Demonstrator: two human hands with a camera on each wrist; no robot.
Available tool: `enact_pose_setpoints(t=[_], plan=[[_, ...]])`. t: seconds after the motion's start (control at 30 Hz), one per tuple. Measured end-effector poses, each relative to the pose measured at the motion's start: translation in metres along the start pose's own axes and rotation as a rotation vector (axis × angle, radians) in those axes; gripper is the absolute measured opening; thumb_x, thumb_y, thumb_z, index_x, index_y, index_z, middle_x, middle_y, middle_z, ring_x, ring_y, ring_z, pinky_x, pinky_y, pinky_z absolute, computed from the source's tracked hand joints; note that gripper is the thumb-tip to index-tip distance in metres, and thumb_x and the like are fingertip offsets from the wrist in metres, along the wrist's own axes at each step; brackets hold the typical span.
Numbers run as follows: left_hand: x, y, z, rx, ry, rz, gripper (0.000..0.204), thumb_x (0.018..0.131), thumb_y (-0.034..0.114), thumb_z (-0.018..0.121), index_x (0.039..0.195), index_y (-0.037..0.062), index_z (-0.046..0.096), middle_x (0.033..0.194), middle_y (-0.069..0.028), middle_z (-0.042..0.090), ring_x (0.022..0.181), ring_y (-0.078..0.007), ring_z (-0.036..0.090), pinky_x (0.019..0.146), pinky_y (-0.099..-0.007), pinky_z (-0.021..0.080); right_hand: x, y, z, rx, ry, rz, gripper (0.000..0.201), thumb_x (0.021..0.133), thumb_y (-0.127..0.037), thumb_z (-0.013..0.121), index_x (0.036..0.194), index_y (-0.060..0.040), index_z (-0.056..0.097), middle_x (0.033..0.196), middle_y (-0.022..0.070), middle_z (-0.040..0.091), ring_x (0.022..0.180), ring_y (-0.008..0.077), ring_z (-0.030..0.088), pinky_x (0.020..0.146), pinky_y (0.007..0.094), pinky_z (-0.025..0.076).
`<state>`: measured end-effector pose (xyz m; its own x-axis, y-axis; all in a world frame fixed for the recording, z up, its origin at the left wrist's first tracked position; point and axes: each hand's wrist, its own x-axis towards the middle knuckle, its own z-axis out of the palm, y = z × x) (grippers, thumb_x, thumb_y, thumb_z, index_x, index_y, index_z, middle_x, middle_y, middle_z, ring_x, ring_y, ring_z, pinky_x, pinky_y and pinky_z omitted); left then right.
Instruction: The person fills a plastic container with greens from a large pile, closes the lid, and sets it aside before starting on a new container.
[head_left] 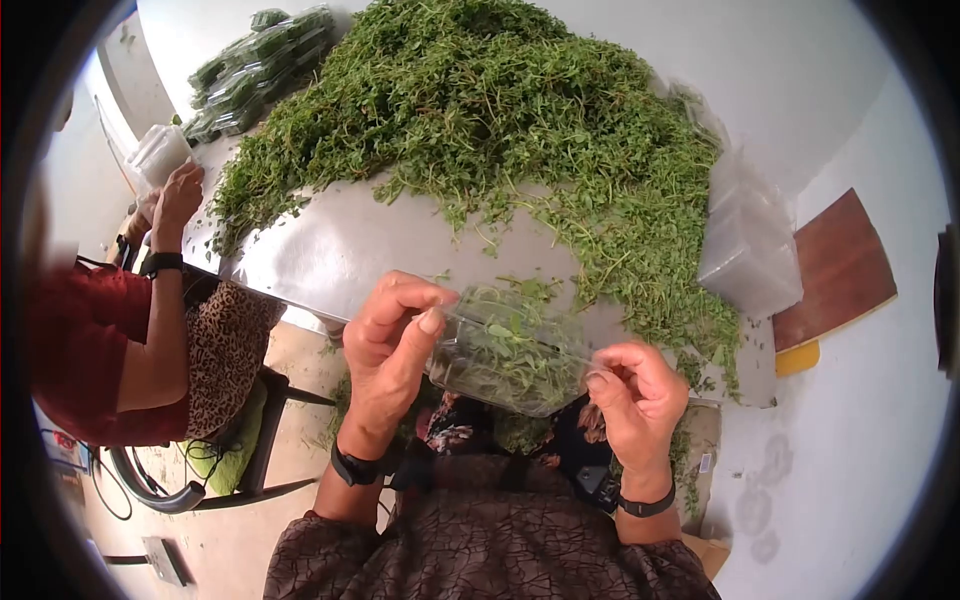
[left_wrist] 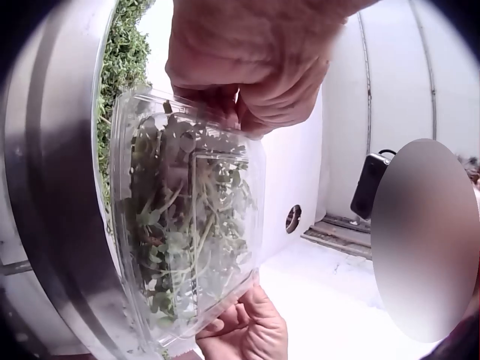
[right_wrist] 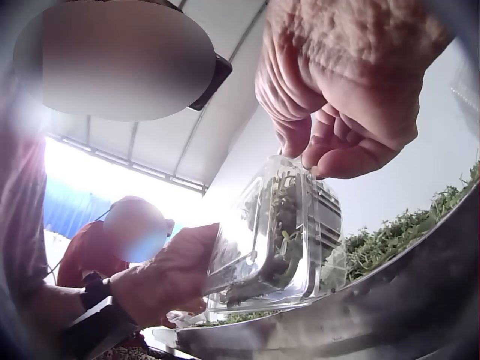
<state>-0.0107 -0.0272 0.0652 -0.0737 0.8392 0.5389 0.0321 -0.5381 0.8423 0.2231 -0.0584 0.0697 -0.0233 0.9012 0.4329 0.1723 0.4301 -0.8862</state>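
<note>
A clear plastic box [head_left: 515, 350] with green sprigs inside hangs in the air between both hands, in front of the table's near edge. My left hand [head_left: 390, 350] pinches its left end between thumb and fingers. At the opposite end, my right hand [head_left: 640, 400] pinches the rim with thumb and forefinger. In the left wrist view the box [left_wrist: 187, 225] looks filled with leaves and stems, its lid lying over them. The right wrist view shows the box [right_wrist: 277, 232] side-on, with my right hand [right_wrist: 352, 97] gripping its upper edge.
A large heap of greens [head_left: 480, 100] covers the back and right of the metal table [head_left: 320, 240]. Filled boxes [head_left: 255, 75] are stacked at the back left, empty ones [head_left: 750, 245] at the right. Another person [head_left: 120, 350] sits at the left, handling clear boxes [head_left: 160, 152].
</note>
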Motion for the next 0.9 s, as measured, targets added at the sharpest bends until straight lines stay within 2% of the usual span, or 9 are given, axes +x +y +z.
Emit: enact_pose_setpoints(t=[0.07, 0.13, 0.27, 0.37, 0.43, 0.47, 0.53, 0.73, 0.9], plan=[[0.003, 0.002, 0.0, 0.034, -0.024, 0.057, 0.013, 0.091, 0.006, 0.057, 0.099, -0.0017, 0.064, 0.092, -0.0027, 0.056, 0.082, -0.009, 0.048, 0.072, -0.0219, 0.039, 0.0, -0.001, 0.001, -0.028, 0.003, -0.045, 0.013, 0.087, -0.007, 0.068, 0.093, 0.0024, 0.061, 0.074, -0.0003, 0.059, 0.063, 0.0042, 0.052, 0.057, 0.0194, 0.042], [0.008, 0.006, 0.007, 0.018, -0.023, -0.065, 0.02, 0.094, 0.014, 0.054, 0.103, -0.0011, 0.064, 0.09, 0.0002, 0.053, 0.078, -0.0082, 0.044, 0.072, -0.0224, 0.035, 0.001, -0.003, 0.005, 0.08, 0.082, 0.078, 0.013, 0.087, -0.008, 0.068, 0.091, 0.0027, 0.061, 0.073, 0.0003, 0.06, 0.06, 0.0046, 0.052, 0.055, 0.0191, 0.042], [0.027, 0.003, 0.014, -0.041, -0.037, -0.144, 0.024, 0.095, 0.016, 0.052, 0.108, -0.0002, 0.064, 0.093, -0.0013, 0.053, 0.081, -0.0096, 0.044, 0.075, -0.0246, 0.037, 0.005, -0.004, 0.008, 0.177, 0.12, 0.124, 0.013, 0.088, -0.009, 0.067, 0.09, 0.0024, 0.06, 0.072, 0.0007, 0.06, 0.058, 0.0043, 0.052, 0.051, 0.0186, 0.043], [0.042, -0.001, 0.012, 0.034, -0.186, -0.148, 0.028, 0.094, 0.022, 0.055, 0.111, 0.003, 0.064, 0.1, -0.0036, 0.055, 0.091, -0.0135, 0.05, 0.083, -0.0286, 0.04, 0.006, -0.003, 0.008, 0.183, 0.148, 0.213, 0.013, 0.089, -0.01, 0.066, 0.088, 0.002, 0.06, 0.072, 0.0009, 0.059, 0.056, 0.004, 0.052, 0.049, 0.0185, 0.044], [0.055, -0.004, 0.013, 0.074, -0.363, 0.083, 0.031, 0.089, 0.027, 0.061, 0.11, 0.0055, 0.066, 0.107, -0.0063, 0.058, 0.103, -0.0193, 0.054, 0.091, -0.0337, 0.04, 0.008, -0.001, 0.008, 0.19, 0.159, 0.272, 0.014, 0.09, -0.011, 0.064, 0.088, 0.0016, 0.06, 0.071, 0.0011, 0.059, 0.056, 0.004, 0.053, 0.048, 0.019, 0.045], [0.061, -0.004, 0.014, 0.074, -0.366, 0.083, 0.031, 0.089, 0.027, 0.061, 0.11, 0.0055, 0.066, 0.107, -0.0063, 0.058, 0.103, -0.0193, 0.054, 0.091, -0.0337, 0.04, 0.008, 0.0, 0.008, 0.19, 0.163, 0.273, 0.014, 0.09, -0.011, 0.064, 0.088, 0.0016, 0.06, 0.071, 0.0011, 0.059, 0.056, 0.004, 0.053, 0.048, 0.019, 0.045], [0.073, -0.001, 0.017, 0.146, -0.607, 0.05, 0.033, 0.08, 0.027, 0.072, 0.105, 0.0073, 0.068, 0.113, -0.0085, 0.059, 0.112, -0.0242, 0.054, 0.098, -0.0396, 0.039, 0.009, 0.002, 0.007, 0.208, 0.151, 0.265, 0.014, 0.09, -0.012, 0.064, 0.087, 0.0015, 0.06, 0.071, 0.0013, 0.059, 0.056, 0.0042, 0.053, 0.047, 0.019, 0.045], [0.095, -0.006, 0.026, 0.205, -0.811, 0.096, 0.032, 0.068, 0.021, 0.083, 0.094, 0.0087, 0.069, 0.107, -0.009, 0.061, 0.105, -0.0256, 0.057, 0.093, -0.0392, 0.043, 0.009, 0.007, 0.003, 0.221, 0.164, 0.303, 0.014, 0.09, -0.013, 0.064, 0.087, 0.0007, 0.06, 0.071, 0.001, 0.059, 0.057, 0.0043, 0.053, 0.048, 0.0191, 0.046], [0.104, -0.007, 0.027, 0.269, -0.908, 0.063, 0.029, 0.07, 0.022, 0.082, 0.089, 0.006, 0.067, 0.098, -0.0075, 0.062, 0.097, -0.0253, 0.058, 0.086, -0.0381, 0.045, 0.01, 0.008, 0.003, 0.217, 0.162, 0.324, 0.014, 0.09, -0.013, 0.064, 0.087, 0.0003, 0.06, 0.072, 0.0008, 0.059, 0.057, 0.0043, 0.053, 0.047, 0.0192, 0.046]])
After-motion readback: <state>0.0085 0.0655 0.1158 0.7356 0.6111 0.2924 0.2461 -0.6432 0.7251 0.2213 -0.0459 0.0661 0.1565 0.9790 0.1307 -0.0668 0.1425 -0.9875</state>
